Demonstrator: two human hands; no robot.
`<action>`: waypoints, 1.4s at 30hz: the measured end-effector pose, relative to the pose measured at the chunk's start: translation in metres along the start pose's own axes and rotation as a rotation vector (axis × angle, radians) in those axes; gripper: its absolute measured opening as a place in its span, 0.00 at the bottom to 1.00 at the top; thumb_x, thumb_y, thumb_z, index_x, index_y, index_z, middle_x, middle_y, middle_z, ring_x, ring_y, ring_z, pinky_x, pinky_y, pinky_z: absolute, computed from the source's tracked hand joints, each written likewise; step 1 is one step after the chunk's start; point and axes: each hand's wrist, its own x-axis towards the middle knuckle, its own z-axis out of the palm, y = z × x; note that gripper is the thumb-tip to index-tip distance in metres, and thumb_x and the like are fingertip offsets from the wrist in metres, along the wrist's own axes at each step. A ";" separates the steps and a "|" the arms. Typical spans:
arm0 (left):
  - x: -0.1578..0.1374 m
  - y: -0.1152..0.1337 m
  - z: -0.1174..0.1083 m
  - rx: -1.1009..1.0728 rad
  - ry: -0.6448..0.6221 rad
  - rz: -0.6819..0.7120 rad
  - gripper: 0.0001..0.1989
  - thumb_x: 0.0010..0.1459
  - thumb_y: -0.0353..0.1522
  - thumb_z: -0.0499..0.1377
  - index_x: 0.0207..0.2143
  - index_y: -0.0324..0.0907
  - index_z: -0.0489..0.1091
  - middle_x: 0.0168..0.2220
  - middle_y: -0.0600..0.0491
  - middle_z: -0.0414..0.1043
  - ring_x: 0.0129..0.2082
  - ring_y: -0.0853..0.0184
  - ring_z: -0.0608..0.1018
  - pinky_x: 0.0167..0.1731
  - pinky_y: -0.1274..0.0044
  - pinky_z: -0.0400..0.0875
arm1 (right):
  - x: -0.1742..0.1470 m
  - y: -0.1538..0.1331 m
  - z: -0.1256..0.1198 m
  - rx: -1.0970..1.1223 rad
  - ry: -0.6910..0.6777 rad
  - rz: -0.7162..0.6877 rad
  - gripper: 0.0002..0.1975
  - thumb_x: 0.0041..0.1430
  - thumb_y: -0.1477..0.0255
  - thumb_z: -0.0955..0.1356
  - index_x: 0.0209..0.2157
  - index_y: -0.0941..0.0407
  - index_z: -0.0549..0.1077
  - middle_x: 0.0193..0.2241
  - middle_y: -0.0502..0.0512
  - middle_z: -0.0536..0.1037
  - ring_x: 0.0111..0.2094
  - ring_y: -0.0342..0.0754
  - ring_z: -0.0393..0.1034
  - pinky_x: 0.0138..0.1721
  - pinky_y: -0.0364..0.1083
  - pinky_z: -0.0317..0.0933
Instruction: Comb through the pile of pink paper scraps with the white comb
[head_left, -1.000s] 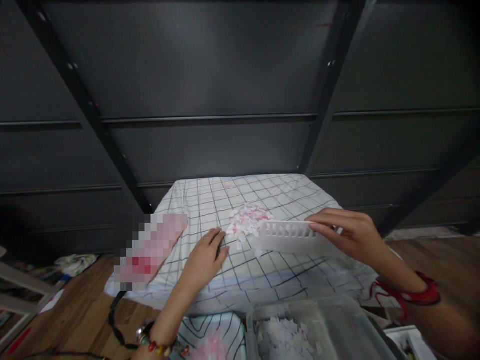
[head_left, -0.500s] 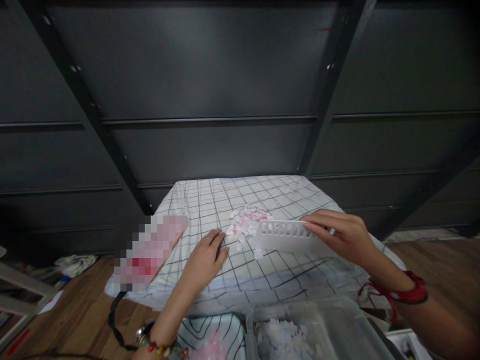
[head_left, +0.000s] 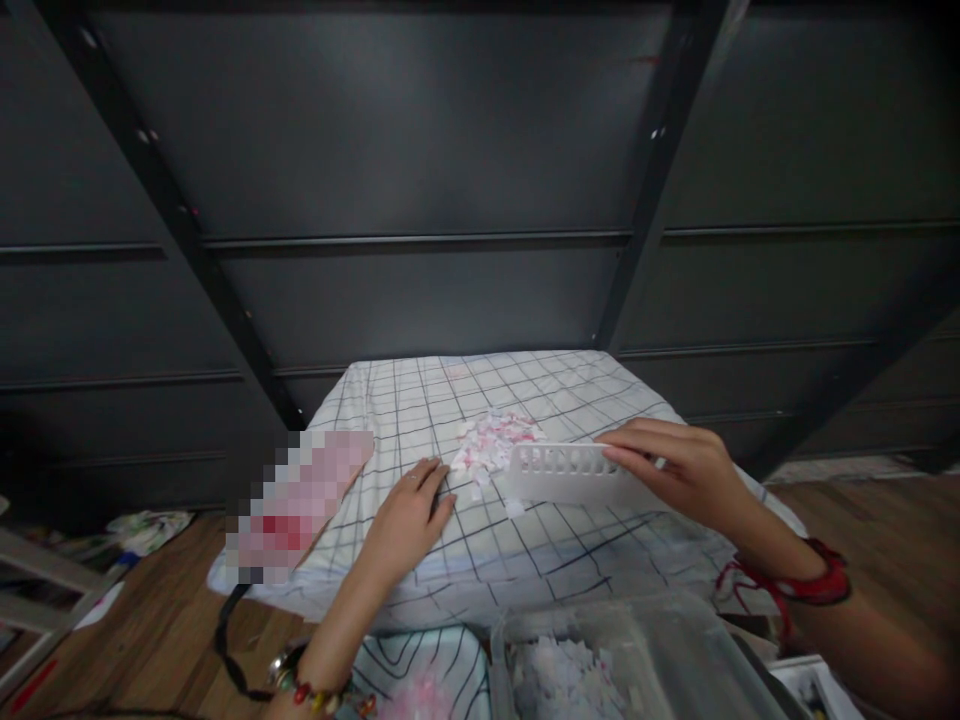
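My left hand [head_left: 414,515] lies flat on the white grid-patterned cloth [head_left: 405,410], fingers stretched out and holding nothing. Just beyond its fingertips is a pile of small paper scraps [head_left: 495,437], white with some pink. My right hand [head_left: 671,460] pinches the top edge of a white plastic basket [head_left: 574,480] with a row of holes along its rim. The basket stands on the cloth to the right of the scraps, its left end close against them. My fingers hide its right end.
In front, a clear plastic bin [head_left: 645,650] holds more paper scraps, beside a striped tray [head_left: 469,660] with pink bits. A blurred-out pink object [head_left: 307,500] with a black strap lies at the cloth's left. A dark panelled wall [head_left: 420,300] rises behind.
Almost nothing differs. Both hands, the basket and the scraps keep their places; the whole view has shifted very slightly.
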 end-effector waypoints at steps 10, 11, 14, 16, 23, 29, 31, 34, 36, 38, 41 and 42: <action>-0.001 -0.004 0.003 0.003 0.036 0.017 0.17 0.59 0.35 0.49 0.50 0.39 0.64 0.53 0.45 0.63 0.53 0.60 0.66 0.52 0.66 0.62 | -0.005 0.002 -0.010 -0.020 0.029 0.052 0.06 0.56 0.72 0.64 0.31 0.54 0.73 0.26 0.52 0.77 0.27 0.43 0.71 0.24 0.40 0.64; -0.001 -0.005 0.004 0.001 0.043 0.016 0.17 0.59 0.35 0.49 0.50 0.40 0.64 0.53 0.45 0.63 0.53 0.60 0.66 0.52 0.66 0.62 | -0.006 0.002 -0.011 -0.017 0.014 0.051 0.06 0.56 0.72 0.64 0.31 0.54 0.73 0.26 0.51 0.77 0.27 0.43 0.71 0.23 0.39 0.64; -0.001 -0.005 0.004 -0.003 0.047 0.012 0.18 0.59 0.36 0.49 0.49 0.40 0.64 0.53 0.45 0.63 0.53 0.60 0.66 0.52 0.66 0.61 | -0.008 0.003 -0.011 -0.006 -0.013 0.036 0.06 0.56 0.72 0.64 0.31 0.54 0.73 0.26 0.51 0.77 0.27 0.42 0.71 0.25 0.39 0.64; 0.000 -0.003 0.002 -0.004 0.034 0.009 0.18 0.59 0.36 0.49 0.49 0.39 0.64 0.53 0.45 0.63 0.54 0.60 0.66 0.53 0.66 0.61 | -0.007 0.002 -0.008 0.002 -0.017 0.023 0.05 0.56 0.73 0.64 0.31 0.55 0.72 0.26 0.51 0.77 0.27 0.42 0.71 0.26 0.39 0.64; 0.000 0.000 0.001 0.006 0.021 0.012 0.18 0.59 0.35 0.49 0.49 0.38 0.64 0.53 0.44 0.63 0.53 0.59 0.66 0.53 0.66 0.61 | 0.003 -0.004 0.006 0.005 0.046 0.019 0.07 0.57 0.73 0.63 0.30 0.55 0.72 0.25 0.51 0.77 0.25 0.41 0.70 0.25 0.39 0.63; -0.001 -0.001 0.002 0.008 0.038 0.016 0.17 0.59 0.36 0.49 0.49 0.40 0.64 0.53 0.45 0.64 0.53 0.60 0.66 0.52 0.66 0.62 | 0.003 -0.005 0.005 -0.013 0.037 0.053 0.07 0.57 0.72 0.63 0.29 0.55 0.72 0.25 0.51 0.77 0.25 0.41 0.70 0.23 0.39 0.62; -0.001 0.000 0.001 0.010 0.029 0.010 0.17 0.59 0.36 0.49 0.49 0.39 0.64 0.53 0.45 0.63 0.53 0.60 0.66 0.52 0.66 0.62 | 0.002 -0.004 0.003 -0.024 0.034 0.051 0.06 0.57 0.73 0.63 0.29 0.56 0.72 0.25 0.52 0.77 0.25 0.41 0.70 0.22 0.39 0.61; -0.001 0.000 0.000 0.008 0.023 0.006 0.18 0.59 0.36 0.49 0.49 0.39 0.64 0.53 0.45 0.63 0.53 0.60 0.66 0.53 0.66 0.62 | 0.001 -0.002 0.000 -0.044 0.034 0.038 0.06 0.56 0.73 0.63 0.30 0.56 0.72 0.25 0.52 0.76 0.25 0.42 0.70 0.24 0.40 0.62; -0.001 0.000 -0.001 0.008 0.015 0.003 0.18 0.59 0.36 0.48 0.49 0.39 0.64 0.53 0.45 0.63 0.53 0.59 0.66 0.53 0.65 0.61 | 0.000 0.000 -0.002 -0.070 0.042 0.032 0.06 0.56 0.73 0.64 0.29 0.56 0.72 0.25 0.52 0.77 0.26 0.42 0.70 0.26 0.41 0.63; -0.001 0.000 -0.001 0.012 0.004 0.002 0.18 0.59 0.36 0.48 0.50 0.38 0.64 0.54 0.44 0.63 0.54 0.59 0.65 0.53 0.65 0.61 | -0.002 0.002 -0.004 -0.098 0.054 0.030 0.06 0.56 0.73 0.64 0.29 0.56 0.72 0.26 0.52 0.77 0.27 0.43 0.71 0.26 0.41 0.63; -0.001 -0.001 0.000 0.015 0.005 0.001 0.18 0.59 0.36 0.48 0.49 0.38 0.64 0.53 0.44 0.63 0.54 0.59 0.65 0.53 0.65 0.61 | -0.004 0.003 -0.006 -0.100 0.057 0.027 0.05 0.56 0.73 0.64 0.30 0.55 0.72 0.26 0.52 0.77 0.27 0.43 0.71 0.25 0.41 0.63; -0.001 -0.002 0.000 0.014 0.007 0.001 0.18 0.59 0.36 0.48 0.49 0.38 0.64 0.53 0.44 0.63 0.54 0.59 0.65 0.53 0.65 0.61 | -0.005 0.002 -0.007 -0.095 0.061 0.029 0.05 0.56 0.74 0.64 0.30 0.55 0.72 0.26 0.52 0.77 0.27 0.43 0.71 0.25 0.41 0.63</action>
